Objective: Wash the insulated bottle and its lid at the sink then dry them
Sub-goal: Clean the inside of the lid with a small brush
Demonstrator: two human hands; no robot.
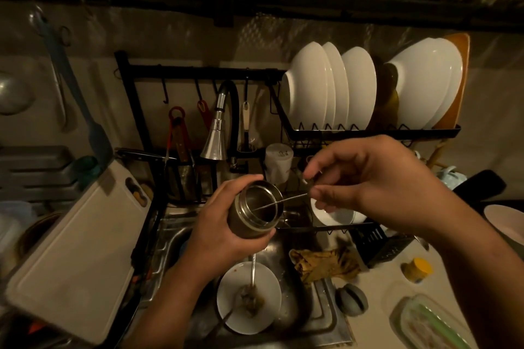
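Observation:
My left hand (pixel 218 221) grips a short steel insulated bottle (pixel 252 215) above the sink (pixel 170 238), its open mouth tilted toward me and to the right. My right hand (pixel 368 181) pinches a thin wire-like handle (pixel 286 200) whose far end reaches into the bottle's mouth. What is at that end is hidden inside the bottle. I cannot make out the bottle's lid for certain.
A dirty white plate (pixel 265 286) with a spoon lies in the sink below. The faucet (pixel 215 136) hangs behind the bottle. A white cutting board (pixel 79 258) leans at left. A rag (pixel 320 263), a yellow-capped container (pixel 418 269) and a rack of white bowls (pixel 331 88) are at right.

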